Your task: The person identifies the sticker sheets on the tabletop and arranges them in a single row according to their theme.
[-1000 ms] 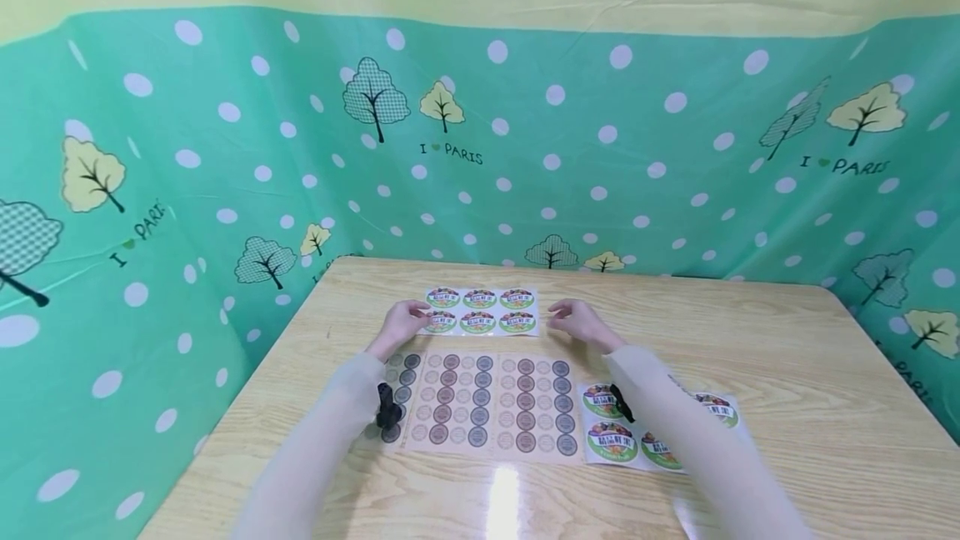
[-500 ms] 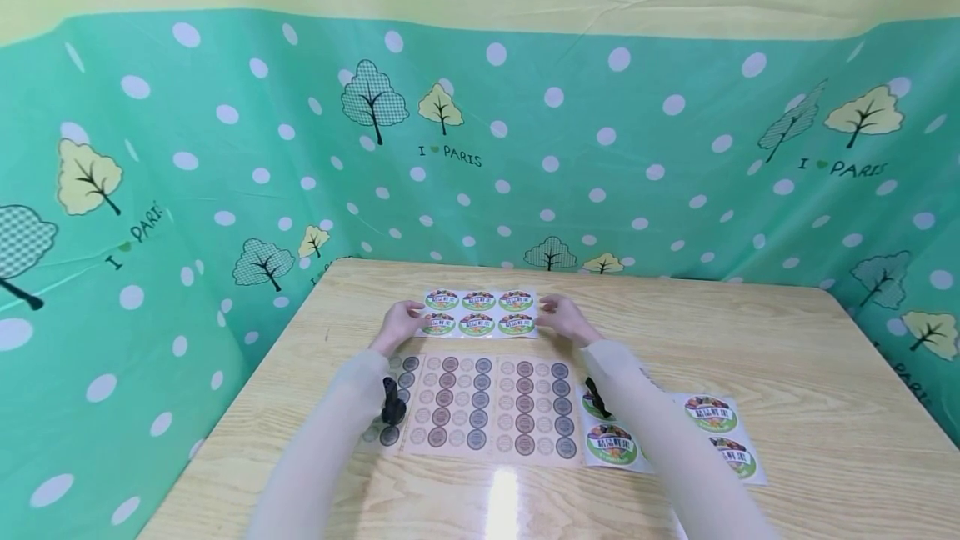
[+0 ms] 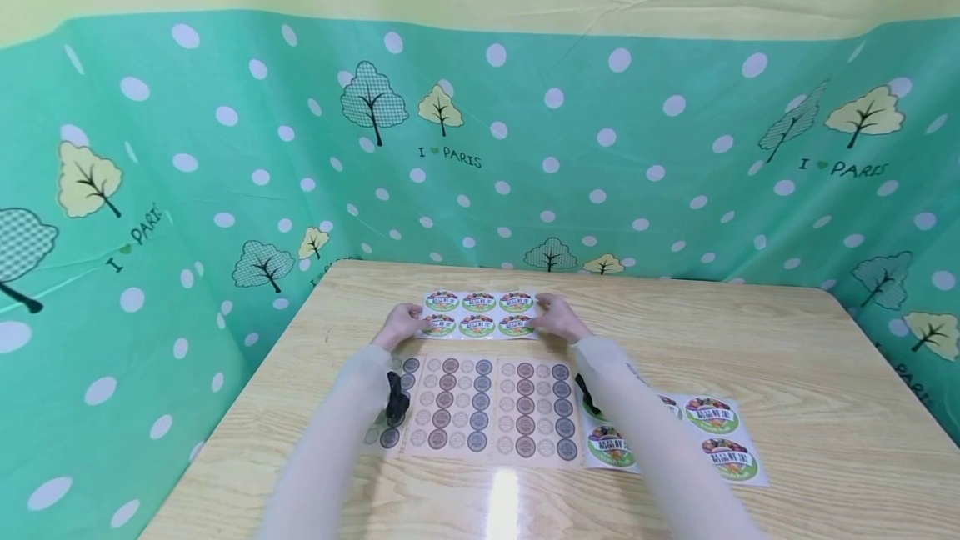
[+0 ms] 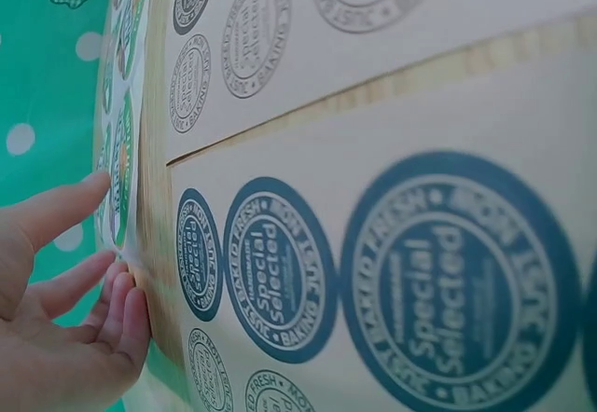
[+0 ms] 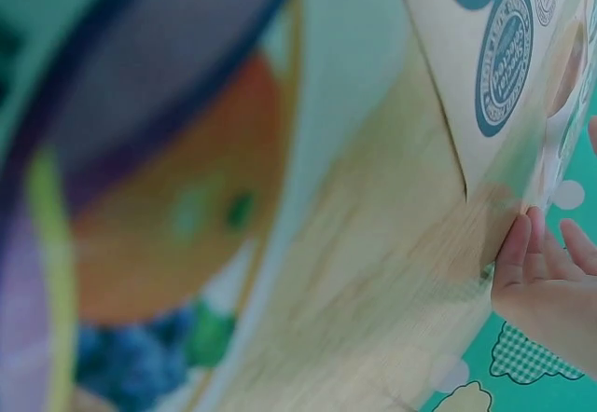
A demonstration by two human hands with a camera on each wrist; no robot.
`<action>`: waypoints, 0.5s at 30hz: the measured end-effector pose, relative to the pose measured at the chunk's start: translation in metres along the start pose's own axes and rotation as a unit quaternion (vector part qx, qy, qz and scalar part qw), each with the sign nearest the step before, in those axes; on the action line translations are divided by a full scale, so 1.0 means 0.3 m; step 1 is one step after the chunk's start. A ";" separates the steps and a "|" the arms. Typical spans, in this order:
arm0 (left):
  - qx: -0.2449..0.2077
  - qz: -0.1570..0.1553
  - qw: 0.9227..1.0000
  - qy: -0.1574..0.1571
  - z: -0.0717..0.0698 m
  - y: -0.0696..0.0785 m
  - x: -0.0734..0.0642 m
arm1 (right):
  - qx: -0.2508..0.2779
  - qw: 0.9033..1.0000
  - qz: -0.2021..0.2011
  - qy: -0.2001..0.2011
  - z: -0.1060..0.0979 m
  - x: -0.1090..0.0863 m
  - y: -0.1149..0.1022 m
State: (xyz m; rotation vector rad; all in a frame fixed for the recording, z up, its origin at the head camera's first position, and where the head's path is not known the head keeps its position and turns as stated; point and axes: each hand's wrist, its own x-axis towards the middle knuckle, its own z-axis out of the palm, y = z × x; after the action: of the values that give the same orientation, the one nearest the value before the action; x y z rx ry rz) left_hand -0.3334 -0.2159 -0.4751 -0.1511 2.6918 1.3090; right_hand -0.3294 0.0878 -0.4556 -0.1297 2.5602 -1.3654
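Note:
A white sheet of oval fruit-label stickers (image 3: 478, 337) lies at the far side of the wooden table in the head view. At its left edge, my left hand (image 3: 401, 325) has the thumb over the sheet. The left wrist view shows that hand's fingertips (image 4: 136, 302) right at the sheet's edge, loosely bent and apart from the thumb. On the opposite side, my right hand (image 3: 558, 317) touches the right edge with its fingers. In the right wrist view, the right fingertips (image 5: 519, 235) meet the sheet's border. Nearer lie beige sheets of round "Special Selected" stickers (image 3: 496, 407).
Larger fruit-label sticker sheets (image 3: 729, 440) lie at the right, partly under my right forearm. Wooden table (image 3: 840, 407) extends to the right. A green polka-dot curtain (image 3: 480, 190) hangs behind and along the left side.
My right hand has moved left from beside the fruit-label sheet onto its right edge. My left hand stays at the left edge, and the sheet has hardly shifted.

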 end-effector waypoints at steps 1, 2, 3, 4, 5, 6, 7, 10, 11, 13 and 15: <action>-0.001 -0.006 1.000 0.000 -0.006 0.030 -0.031 | -0.009 1.000 -0.001 -0.002 0.002 0.002 -0.001; -0.003 -0.014 1.000 0.001 -0.008 0.050 -0.051 | -0.016 1.000 -0.001 -0.003 0.004 0.003 0.000; -0.003 -0.028 1.000 0.001 -0.007 0.056 -0.049 | -0.021 1.000 -0.001 -0.003 0.005 0.004 0.000; -0.004 -0.036 0.999 0.000 -0.003 0.047 -0.036 | -0.025 1.000 -0.001 -0.004 0.007 0.006 0.000; -0.008 -0.037 0.999 0.000 -0.001 0.033 -0.020 | -0.027 1.000 -0.001 -0.004 0.007 0.006 0.001; -0.011 -0.027 1.000 0.000 -0.001 0.029 -0.021 | -0.027 1.000 0.001 -0.004 0.009 0.007 0.002; -0.017 -0.016 1.000 0.001 0.007 -0.011 0.018 | -0.026 1.000 0.003 -0.003 0.010 0.009 0.002; -0.029 0.008 1.000 -0.008 0.023 -0.108 0.114 | -0.031 1.000 0.001 -0.003 0.011 0.013 0.004; -0.032 0.006 0.999 -0.008 0.026 -0.115 0.124 | -0.033 0.999 0.001 -0.002 0.012 0.014 0.004; -0.028 0.001 1.000 -0.002 0.033 -0.120 0.134 | -0.035 0.999 0.002 -0.001 0.015 0.017 0.003; -0.021 -0.014 1.000 0.003 0.023 -0.051 0.064 | -0.041 0.999 0.002 0.002 0.019 0.019 0.003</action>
State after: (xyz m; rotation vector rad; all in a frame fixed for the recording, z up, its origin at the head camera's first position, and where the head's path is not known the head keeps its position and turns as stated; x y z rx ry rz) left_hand -0.3495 -0.2204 -0.4943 -0.1956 2.6589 1.3590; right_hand -0.3334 0.0826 -0.4604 -0.1359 2.6193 -1.2614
